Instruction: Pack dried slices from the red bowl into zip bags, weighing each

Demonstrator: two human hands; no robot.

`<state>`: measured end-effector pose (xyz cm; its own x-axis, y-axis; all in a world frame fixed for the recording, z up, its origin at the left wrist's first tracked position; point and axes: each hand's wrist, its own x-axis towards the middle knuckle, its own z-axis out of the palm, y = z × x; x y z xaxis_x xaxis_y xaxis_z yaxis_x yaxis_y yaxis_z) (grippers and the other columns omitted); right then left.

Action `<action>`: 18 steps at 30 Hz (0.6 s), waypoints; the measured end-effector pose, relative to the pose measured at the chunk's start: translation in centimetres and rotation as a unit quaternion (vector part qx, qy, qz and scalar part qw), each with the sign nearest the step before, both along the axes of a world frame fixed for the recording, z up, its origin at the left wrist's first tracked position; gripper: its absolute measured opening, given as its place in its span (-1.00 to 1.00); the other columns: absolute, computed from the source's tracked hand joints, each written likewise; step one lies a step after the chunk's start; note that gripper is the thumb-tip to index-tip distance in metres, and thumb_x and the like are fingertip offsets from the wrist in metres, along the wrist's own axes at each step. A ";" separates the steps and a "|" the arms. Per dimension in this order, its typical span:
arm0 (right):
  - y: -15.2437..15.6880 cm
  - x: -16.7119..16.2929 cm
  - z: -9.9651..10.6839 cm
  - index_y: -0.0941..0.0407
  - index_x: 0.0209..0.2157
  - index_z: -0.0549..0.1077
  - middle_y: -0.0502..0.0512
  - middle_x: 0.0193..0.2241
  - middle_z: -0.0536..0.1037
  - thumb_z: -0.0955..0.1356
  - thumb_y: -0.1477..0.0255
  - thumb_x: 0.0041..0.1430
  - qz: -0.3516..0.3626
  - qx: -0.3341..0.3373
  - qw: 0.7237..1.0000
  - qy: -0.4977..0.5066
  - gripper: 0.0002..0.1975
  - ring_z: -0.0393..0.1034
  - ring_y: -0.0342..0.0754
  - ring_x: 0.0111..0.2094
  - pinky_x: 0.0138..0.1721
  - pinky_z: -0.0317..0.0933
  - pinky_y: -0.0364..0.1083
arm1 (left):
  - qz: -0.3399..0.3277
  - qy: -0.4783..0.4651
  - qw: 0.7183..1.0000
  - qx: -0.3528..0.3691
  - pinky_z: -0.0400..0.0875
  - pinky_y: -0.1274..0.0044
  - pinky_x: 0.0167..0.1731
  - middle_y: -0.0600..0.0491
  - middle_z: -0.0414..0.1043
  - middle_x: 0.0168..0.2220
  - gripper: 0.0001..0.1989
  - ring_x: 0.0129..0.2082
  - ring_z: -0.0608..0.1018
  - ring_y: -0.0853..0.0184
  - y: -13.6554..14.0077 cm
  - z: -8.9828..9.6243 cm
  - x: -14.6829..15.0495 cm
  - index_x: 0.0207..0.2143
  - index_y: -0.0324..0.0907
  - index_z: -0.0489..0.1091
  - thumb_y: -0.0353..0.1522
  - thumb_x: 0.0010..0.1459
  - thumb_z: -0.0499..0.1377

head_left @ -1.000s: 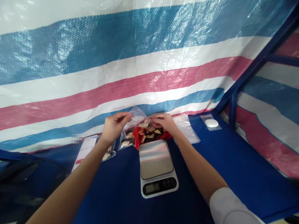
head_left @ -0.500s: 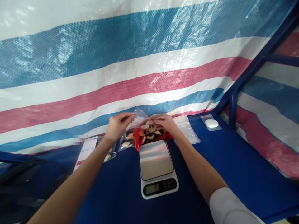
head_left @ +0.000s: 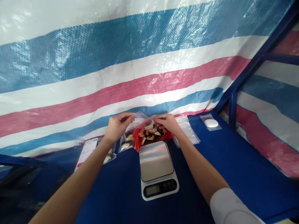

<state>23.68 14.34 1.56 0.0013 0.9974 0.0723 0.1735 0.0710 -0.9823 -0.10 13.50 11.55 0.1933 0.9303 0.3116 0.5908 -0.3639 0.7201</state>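
Note:
My left hand (head_left: 118, 125) pinches one side of a clear plastic bag (head_left: 139, 119), above and left of a red bag (head_left: 135, 140). On the other side, my right hand (head_left: 168, 122) has its fingertips closed on the clear bag's edge, so the film spans both hands. Dried slices (head_left: 151, 135), dark-edged and pale, fill the open red bag just below the film. Nearer me lies a kitchen scale (head_left: 156, 161) with a bare metal plate. Whether the clear bag holds anything is hard to make out.
Bags of dried slices (head_left: 126, 143) lie left of the red bag, beside a phone (head_left: 87, 151). Flat clear bags (head_left: 188, 130) lie at right, and a small bag with a white oval object (head_left: 211, 123) is farther right. A striped tarp (head_left: 130, 84) rises behind the blue table (head_left: 112, 189).
My right hand has shifted slightly right, and the clear film now stretches wider between my hands. More of the dried slices shows. My left hand has barely moved.

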 end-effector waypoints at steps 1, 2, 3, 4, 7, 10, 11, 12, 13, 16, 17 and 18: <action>0.1 0.1 -0.1 0.10 -0.38 0.67 0.03 -0.46 0.65 0.39 0.40 0.11 -0.003 0.021 0.999 -0.033 -0.83 0.54 -0.04 -0.40 -0.34 0.43 -0.13 | 0.000 0.002 1.000 -0.001 0.49 0.45 -0.26 -0.02 0.64 -0.35 -0.65 -0.33 0.61 0.22 0.0 -0.1 -0.1 -0.30 -0.17 0.59 -0.07 0.11 0.25; 0.1 0.2 -0.3 0.09 -0.41 0.67 0.03 -0.46 0.66 0.40 0.41 0.11 -0.004 0.039 0.997 -0.064 -0.84 0.54 -0.03 -0.38 -0.30 0.42 -0.12 | 0.000 0.004 1.000 -0.001 0.49 0.45 -0.26 -0.02 0.64 -0.35 -0.65 -0.33 0.61 0.22 0.0 -0.3 -0.2 -0.30 -0.16 0.59 -0.07 0.11 0.25; 0.1 0.3 -0.4 0.07 -0.42 0.67 0.02 -0.44 0.67 0.40 0.41 0.11 -0.003 0.053 0.995 -0.088 -0.85 0.55 -0.02 -0.36 -0.28 0.42 -0.12 | 0.001 0.007 1.000 -0.001 0.49 0.45 -0.26 -0.02 0.64 -0.35 -0.65 -0.33 0.62 0.21 0.0 -0.4 -0.2 -0.31 -0.16 0.59 -0.06 0.11 0.25; 0.1 0.2 -0.4 0.06 -0.43 0.67 0.01 -0.43 0.67 0.40 0.41 0.11 -0.001 0.061 0.993 -0.104 -0.85 0.55 -0.02 -0.36 -0.27 0.41 -0.11 | 0.002 0.009 1.000 -0.002 0.50 0.45 -0.26 -0.02 0.64 -0.35 -0.65 -0.32 0.62 0.21 0.0 -0.4 -0.3 -0.31 -0.15 0.59 -0.06 0.11 0.25; -0.1 -0.2 -0.4 0.04 -0.39 0.68 0.00 -0.40 0.68 0.40 0.37 0.14 0.018 0.064 0.992 -0.109 -0.84 0.53 -0.04 -0.39 -0.31 0.41 -0.11 | 0.002 0.012 1.000 -0.005 0.51 0.44 -0.25 -0.01 0.64 -0.35 -0.66 -0.32 0.62 0.21 -0.2 -0.2 -0.6 -0.32 -0.15 0.59 -0.07 0.10 0.25; -0.4 -0.8 -0.3 0.04 -0.34 0.68 0.02 -0.41 0.67 0.40 0.32 0.17 0.044 0.057 0.993 -0.096 -0.82 0.51 -0.07 -0.42 -0.36 0.39 -0.12 | 0.004 0.012 1.000 -0.005 0.51 0.45 -0.24 -0.01 0.64 -0.36 -0.69 -0.32 0.62 0.22 -0.4 0.2 -1.1 -0.34 -0.14 0.59 -0.09 0.09 0.25; -0.5 -1.0 -0.3 0.04 -0.33 0.68 0.02 -0.41 0.66 0.41 0.30 0.17 0.051 0.055 0.993 -0.093 -0.81 0.51 -0.08 -0.42 -0.37 0.39 -0.13 | 0.007 0.013 1.000 -0.005 0.51 0.45 -0.24 -0.01 0.64 -0.36 -0.69 -0.32 0.62 0.22 -0.5 0.3 -1.3 -0.35 -0.15 0.58 -0.10 0.09 0.25; -0.6 -1.2 -0.2 0.05 -0.33 0.68 0.03 -0.41 0.66 0.41 0.28 0.17 0.056 0.052 0.993 -0.090 -0.80 0.50 -0.09 -0.43 -0.38 0.37 -0.14 | 0.010 0.015 1.000 -0.005 0.50 0.46 -0.24 0.00 0.63 -0.37 -0.69 -0.33 0.62 0.23 -0.6 0.4 -1.5 -0.36 -0.15 0.58 -0.10 0.08 0.25; -0.7 -1.4 -0.2 0.05 -0.33 0.68 0.03 -0.43 0.65 0.41 0.27 0.17 0.060 0.048 0.993 -0.088 -0.79 0.49 -0.10 -0.45 -0.40 0.36 -0.15 | 0.013 0.016 1.000 -0.005 0.50 0.46 -0.25 0.00 0.63 -0.37 -0.69 -0.33 0.62 0.23 -0.7 0.5 -1.7 -0.36 -0.15 0.58 -0.10 0.08 0.26; -0.9 -1.7 0.1 0.06 -0.32 0.68 0.01 -0.48 0.62 0.41 0.28 0.17 0.072 0.037 0.994 -0.074 -0.80 0.46 -0.13 -0.50 -0.46 0.33 -0.17 | 0.010 0.018 1.000 -0.013 0.50 0.46 -0.28 -0.01 0.62 -0.40 -0.67 -0.37 0.61 0.23 -0.9 0.5 -2.1 -0.35 -0.16 0.58 -0.08 0.06 0.26; -0.9 -1.7 0.2 0.06 -0.31 0.68 0.01 -0.49 0.61 0.41 0.29 0.16 0.075 0.033 0.994 -0.068 -0.80 0.45 -0.13 -0.50 -0.47 0.32 -0.17 | 0.007 0.021 1.000 -0.017 0.49 0.46 -0.29 -0.01 0.62 -0.40 -0.66 -0.38 0.61 0.23 -0.9 0.5 -2.1 -0.35 -0.16 0.57 -0.07 0.06 0.25; -0.9 -1.8 0.3 0.07 -0.31 0.68 0.01 -0.48 0.62 0.41 0.30 0.16 0.078 0.030 0.995 -0.061 -0.81 0.46 -0.13 -0.50 -0.47 0.33 -0.17 | 0.003 0.024 0.999 -0.023 0.49 0.46 -0.30 -0.01 0.61 -0.41 -0.66 -0.38 0.61 0.24 -1.0 0.5 -2.1 -0.35 -0.17 0.57 -0.07 0.07 0.25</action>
